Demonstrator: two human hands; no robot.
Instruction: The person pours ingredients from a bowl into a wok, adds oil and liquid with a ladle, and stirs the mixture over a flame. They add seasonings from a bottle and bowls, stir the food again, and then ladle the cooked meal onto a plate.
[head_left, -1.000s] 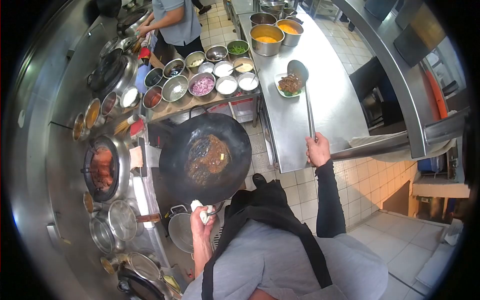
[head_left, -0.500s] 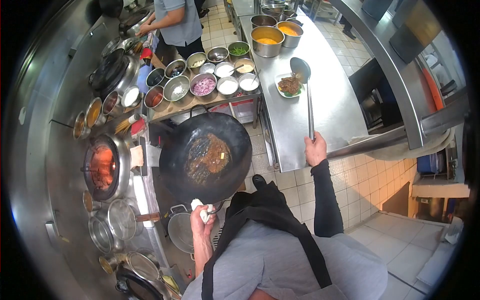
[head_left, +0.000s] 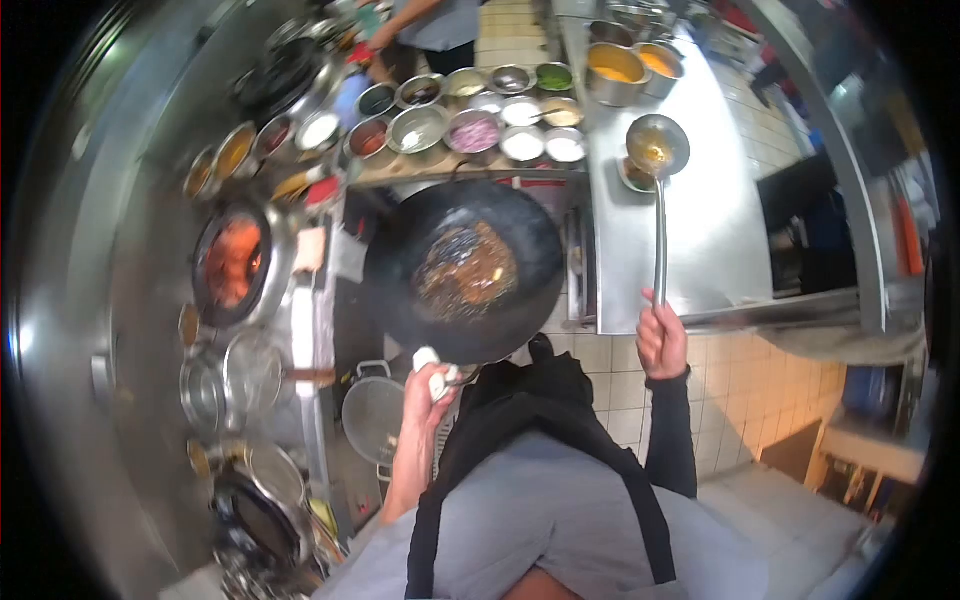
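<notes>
My left hand (head_left: 428, 392) is closed round the handle of a large black wok (head_left: 400, 290), with a white cloth (head_left: 432, 372) between palm and handle. Brown sauce (head_left: 470, 265) with a small yellow piece coats the wok's bottom. In my right hand (head_left: 662, 342) is the handle of a long metal ladle (head_left: 660, 230). Its bowl faces up, with a little orange-brown sauce inside, and hangs over a small white plate (head_left: 636, 184) on the steel counter. The bowl hides most of the plate and the food on it.
Several metal bowls of ingredients, one with chopped purple onion (head_left: 473, 131), line a shelf beyond the wok. Two pots of orange liquid, one nearer (head_left: 615, 75), stand on the steel counter (head_left: 700, 250). A lit burner (head_left: 235, 262) glows at left. Another person (head_left: 440, 25) stands at the far stove.
The ladle's bowl has turned from facing down to facing up and now covers most of the plate. My view has shifted, and the wok stays in my left hand.
</notes>
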